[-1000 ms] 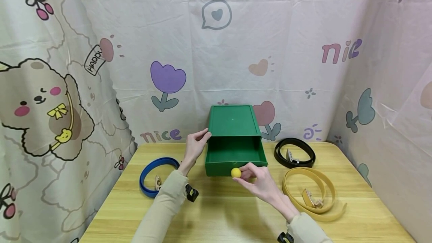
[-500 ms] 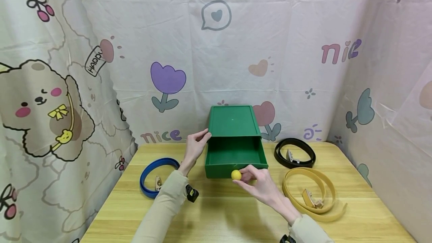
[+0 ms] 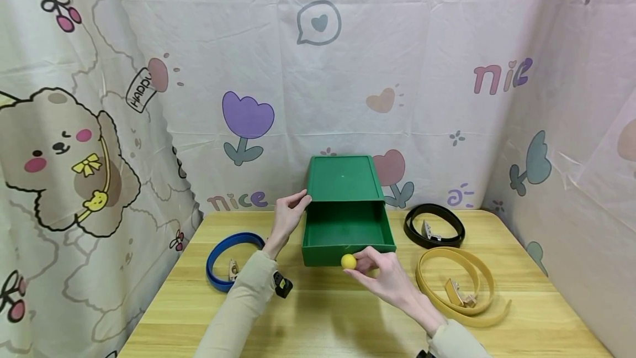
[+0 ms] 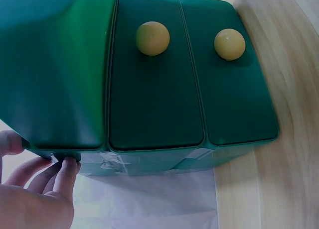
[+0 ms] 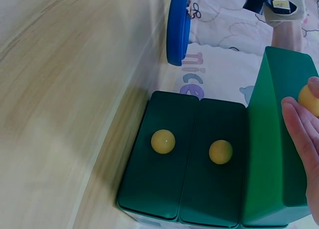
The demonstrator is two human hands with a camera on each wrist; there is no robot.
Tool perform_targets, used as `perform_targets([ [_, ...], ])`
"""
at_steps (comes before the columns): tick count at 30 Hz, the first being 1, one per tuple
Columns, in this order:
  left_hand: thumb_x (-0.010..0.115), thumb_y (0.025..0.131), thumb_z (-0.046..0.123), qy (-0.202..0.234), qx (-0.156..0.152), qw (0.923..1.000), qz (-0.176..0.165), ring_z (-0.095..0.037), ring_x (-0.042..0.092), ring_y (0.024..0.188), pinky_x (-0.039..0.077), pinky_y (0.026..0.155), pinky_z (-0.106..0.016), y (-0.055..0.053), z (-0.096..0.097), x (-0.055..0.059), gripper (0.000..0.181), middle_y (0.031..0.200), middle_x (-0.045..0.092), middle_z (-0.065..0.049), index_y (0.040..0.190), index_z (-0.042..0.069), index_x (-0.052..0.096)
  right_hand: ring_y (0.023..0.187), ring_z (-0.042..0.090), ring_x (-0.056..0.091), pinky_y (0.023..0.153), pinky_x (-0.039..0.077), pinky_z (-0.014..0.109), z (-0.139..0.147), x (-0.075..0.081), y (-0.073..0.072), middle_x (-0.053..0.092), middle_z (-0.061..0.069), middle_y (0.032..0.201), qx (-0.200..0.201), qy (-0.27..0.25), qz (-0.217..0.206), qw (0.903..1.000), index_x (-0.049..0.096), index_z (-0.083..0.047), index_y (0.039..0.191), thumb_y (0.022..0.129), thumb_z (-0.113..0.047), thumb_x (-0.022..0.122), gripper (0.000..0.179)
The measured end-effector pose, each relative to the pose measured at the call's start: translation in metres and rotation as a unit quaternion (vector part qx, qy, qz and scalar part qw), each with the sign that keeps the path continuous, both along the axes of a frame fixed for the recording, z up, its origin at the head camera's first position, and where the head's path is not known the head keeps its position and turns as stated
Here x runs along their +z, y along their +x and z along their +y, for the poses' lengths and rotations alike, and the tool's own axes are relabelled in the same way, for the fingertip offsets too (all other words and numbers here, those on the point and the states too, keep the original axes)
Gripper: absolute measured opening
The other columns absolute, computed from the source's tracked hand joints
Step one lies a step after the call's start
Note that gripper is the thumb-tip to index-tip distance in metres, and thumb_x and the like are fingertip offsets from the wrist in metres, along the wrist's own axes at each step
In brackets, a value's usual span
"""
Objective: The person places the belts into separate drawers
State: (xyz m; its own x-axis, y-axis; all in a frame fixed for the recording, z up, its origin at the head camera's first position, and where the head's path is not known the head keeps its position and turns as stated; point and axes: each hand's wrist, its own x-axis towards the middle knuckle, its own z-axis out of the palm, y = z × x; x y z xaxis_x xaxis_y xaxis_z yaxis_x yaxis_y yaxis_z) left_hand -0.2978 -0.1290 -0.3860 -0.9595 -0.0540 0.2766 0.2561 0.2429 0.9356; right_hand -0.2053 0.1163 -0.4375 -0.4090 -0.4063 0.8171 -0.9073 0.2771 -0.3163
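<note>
Pinching the top knob point(image 3: 349, 262) between thumb and fingers, low centre of the head view: that's the right hand point(image 3: 385, 276)! Left hand point(image 3: 287, 220) grips the cabinet point(image 3: 343, 177) at its left front edge. Opening the top drawer point(image 3: 323, 257), I'd judge, and it's well out; next calls for a level pull with the cabinet braced, or letting go if that's enough. Counting: 2 hands, 1 cabinet, 3 drawers, 3 knobs, with middle knob point(image 4: 153, 39) and bottom knob point(image 4: 230, 44) untouched. Belts, 3: blue belt point(image 3: 211, 267) lower left, black belt point(image 3: 413, 235) and tan belt point(image 3: 483, 322) lower right.
</note>
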Motion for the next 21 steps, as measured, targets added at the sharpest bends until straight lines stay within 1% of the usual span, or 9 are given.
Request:
perform_targets([
  [2, 0.066, 0.098, 0.023, -0.001, 0.0, 1.0, 0.001, -0.03, 0.067, 0.116, 0.059, 0.089, -0.029, -0.0003, 0.0001, -0.0001, 0.039, 0.135, 0.066, -0.014, 0.134, 0.006, 0.066, 0.061, 0.005, 0.071, 0.058, 0.054, 0.013, 0.0003, -0.0001, 0.0012, 0.076, 0.003, 0.074, -0.001, 0.001, -0.003, 1.0, 0.065, -0.005, 0.097, 0.089, -0.022, 0.077, 0.022],
  [4, 0.066, 0.098, 0.022, -0.001, 0.0, 1.0, 0.002, -0.031, 0.067, 0.116, 0.059, 0.09, -0.031, -0.0006, 0.0001, -0.0004, 0.039, 0.135, 0.066, -0.015, 0.133, 0.006, 0.066, 0.061, 0.004, 0.071, 0.058, 0.054, 0.013, 0.0005, -0.0001, 0.0023, 0.076, 0.002, 0.074, -0.002, 0.002, -0.005, 1.0, 0.065, -0.006, 0.097, 0.087, -0.018, 0.08, 0.022],
  [9, 0.066, 0.098, 0.022, 0.001, 0.0, 1.0, 0.003, -0.03, 0.067, 0.117, 0.058, 0.093, -0.037, -0.0014, -0.0003, -0.0016, 0.039, 0.135, 0.066, -0.014, 0.133, 0.006, 0.066, 0.061, 0.005, 0.071, 0.057, 0.055, 0.014, 0.0001, 0.0, 0.0044, 0.077, 0.003, 0.075, -0.001, 0.001, -0.005, 1.0, 0.065, -0.005, 0.097, 0.074, -0.001, 0.086, 0.032],
  [12, 0.066, 0.098, 0.022, 0.002, -0.001, 1.0, 0.003, -0.03, 0.067, 0.117, 0.058, 0.095, -0.038, -0.0012, -0.0002, -0.0016, 0.039, 0.136, 0.066, -0.014, 0.133, 0.006, 0.066, 0.061, 0.005, 0.071, 0.057, 0.055, 0.014, -0.0005, -0.0004, 0.0047, 0.077, 0.003, 0.074, -0.002, 0.0, -0.001, 1.0, 0.065, -0.005, 0.097, 0.071, 0.003, 0.087, 0.035],
  [15, 0.066, 0.098, 0.022, 0.001, -0.001, 1.0, 0.005, -0.031, 0.067, 0.117, 0.058, 0.093, -0.036, -0.0007, -0.0001, -0.001, 0.039, 0.135, 0.066, -0.014, 0.133, 0.006, 0.066, 0.06, 0.005, 0.071, 0.057, 0.054, 0.014, -0.0009, -0.0011, 0.005, 0.076, 0.003, 0.073, -0.002, -0.001, 0.003, 1.0, 0.065, -0.005, 0.096, 0.074, -0.002, 0.087, 0.031],
  [19, 0.067, 0.098, 0.022, 0.002, -0.001, 1.0, 0.005, -0.031, 0.067, 0.117, 0.058, 0.089, -0.028, -0.0008, -0.0001, -0.0009, 0.039, 0.136, 0.066, -0.015, 0.133, 0.005, 0.066, 0.059, 0.005, 0.07, 0.056, 0.054, 0.014, -0.0013, -0.0022, 0.005, 0.076, 0.002, 0.072, -0.001, -0.003, 0.009, 1.0, 0.065, -0.005, 0.095, 0.085, -0.017, 0.081, 0.023],
  [21, 0.066, 0.098, 0.021, 0.002, -0.002, 1.0, 0.008, -0.031, 0.067, 0.117, 0.058, 0.087, -0.024, -0.001, -0.0001, -0.0013, 0.039, 0.136, 0.066, -0.015, 0.133, 0.004, 0.066, 0.059, 0.005, 0.07, 0.056, 0.054, 0.014, -0.0015, -0.0025, 0.0051, 0.076, 0.002, 0.072, 0.0, -0.005, 0.006, 1.0, 0.065, -0.005, 0.095, 0.088, -0.021, 0.079, 0.022],
])
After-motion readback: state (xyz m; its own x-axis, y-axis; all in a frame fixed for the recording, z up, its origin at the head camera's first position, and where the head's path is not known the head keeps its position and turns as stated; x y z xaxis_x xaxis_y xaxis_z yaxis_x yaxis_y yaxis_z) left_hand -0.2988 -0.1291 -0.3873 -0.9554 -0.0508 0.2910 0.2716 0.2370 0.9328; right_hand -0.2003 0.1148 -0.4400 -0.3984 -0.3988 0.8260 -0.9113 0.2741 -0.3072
